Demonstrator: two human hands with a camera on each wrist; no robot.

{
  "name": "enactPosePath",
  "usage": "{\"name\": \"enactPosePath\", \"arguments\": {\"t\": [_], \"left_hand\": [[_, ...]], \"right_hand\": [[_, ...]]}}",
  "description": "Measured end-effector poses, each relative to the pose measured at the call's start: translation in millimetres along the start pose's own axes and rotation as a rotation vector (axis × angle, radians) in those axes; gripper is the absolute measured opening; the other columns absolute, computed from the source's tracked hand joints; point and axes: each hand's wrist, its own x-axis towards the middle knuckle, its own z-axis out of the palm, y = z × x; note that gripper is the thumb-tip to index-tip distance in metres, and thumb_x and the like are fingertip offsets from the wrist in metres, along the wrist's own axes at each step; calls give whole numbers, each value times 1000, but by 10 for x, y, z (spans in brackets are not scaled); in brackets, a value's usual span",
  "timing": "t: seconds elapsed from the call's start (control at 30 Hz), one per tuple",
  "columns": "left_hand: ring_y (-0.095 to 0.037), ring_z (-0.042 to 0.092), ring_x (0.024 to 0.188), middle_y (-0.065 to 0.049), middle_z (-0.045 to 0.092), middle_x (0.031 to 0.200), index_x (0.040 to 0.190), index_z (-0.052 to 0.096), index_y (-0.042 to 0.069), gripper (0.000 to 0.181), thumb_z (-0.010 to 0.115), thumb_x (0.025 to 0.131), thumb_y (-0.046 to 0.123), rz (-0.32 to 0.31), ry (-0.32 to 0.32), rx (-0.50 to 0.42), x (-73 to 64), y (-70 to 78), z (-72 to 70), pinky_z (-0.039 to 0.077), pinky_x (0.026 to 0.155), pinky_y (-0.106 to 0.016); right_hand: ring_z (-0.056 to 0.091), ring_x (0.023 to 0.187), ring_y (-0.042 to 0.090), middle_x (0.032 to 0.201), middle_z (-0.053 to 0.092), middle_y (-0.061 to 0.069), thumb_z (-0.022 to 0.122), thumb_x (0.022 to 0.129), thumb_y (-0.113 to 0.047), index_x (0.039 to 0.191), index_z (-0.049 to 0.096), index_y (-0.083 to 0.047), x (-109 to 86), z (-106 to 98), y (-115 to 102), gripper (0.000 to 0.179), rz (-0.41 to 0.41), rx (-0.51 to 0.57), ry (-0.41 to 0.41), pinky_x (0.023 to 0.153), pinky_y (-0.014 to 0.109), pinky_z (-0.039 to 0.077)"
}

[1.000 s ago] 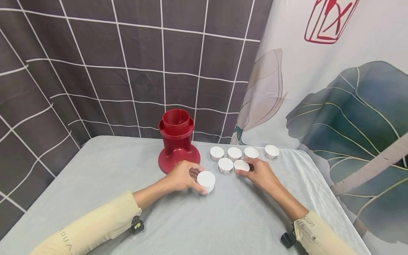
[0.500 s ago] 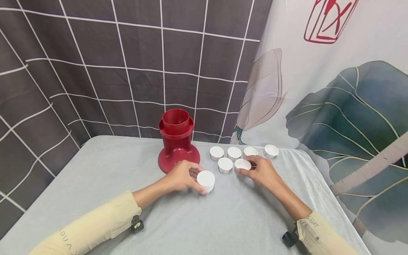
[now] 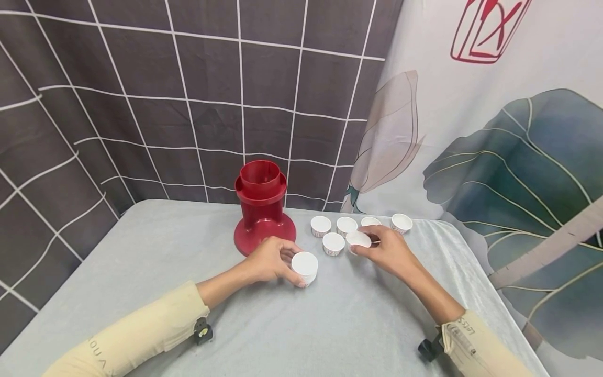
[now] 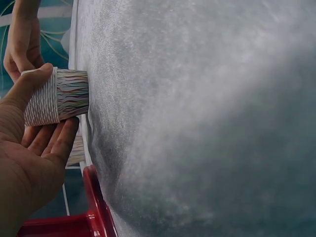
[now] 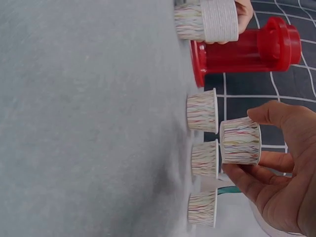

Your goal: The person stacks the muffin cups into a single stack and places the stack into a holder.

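Note:
My left hand [image 3: 272, 261] grips a stack of nested white paper baking cups [image 3: 304, 267]; the left wrist view shows its many rims and streaky coloured sides, with the thumb on one side and fingers on the other. My right hand [image 3: 388, 252] pinches a single paper baking cup [image 5: 241, 141] between thumb and fingers. In the right wrist view this cup is off the table, its base about level with the rims of the standing cups. Close by stand other upright cups, among them a front one [image 3: 333, 244] and a back-row one [image 3: 321, 225].
A red plastic stand [image 3: 260, 212] with a round base and a cylinder on top stands behind my left hand. One cup [image 3: 401, 223] sits apart at the right end of the back row. Grey cloth covers the table [image 3: 282, 324]; curtains hang behind its back edge.
My right hand has raised its cup from the table beside the front cup, shifting only slightly. The left hand and its stack have stayed still.

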Motion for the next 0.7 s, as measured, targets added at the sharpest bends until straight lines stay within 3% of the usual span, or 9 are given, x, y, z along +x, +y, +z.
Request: {"name": "enactPosePath", "arguments": {"t": [0.37, 0.7], "left_hand": [[-20, 82, 108, -2, 84, 117, 123, 85, 13, 55, 108, 74, 21, 2, 3, 6, -14, 6, -10, 68, 99, -39], [-20, 82, 108, -2, 84, 117, 123, 85, 13, 55, 107, 74, 21, 6, -2, 13, -15, 18, -5, 68, 99, -38]], "right_hand": [[84, 111, 30, 132, 82, 18, 91, 92, -36, 138, 78, -2, 28, -20, -146, 58, -26, -10, -5, 96, 47, 67], [85, 110, 31, 131, 82, 19, 91, 92, -30, 135, 79, -2, 49, 38, -284, 53, -67, 52, -10, 95, 47, 69]]}}
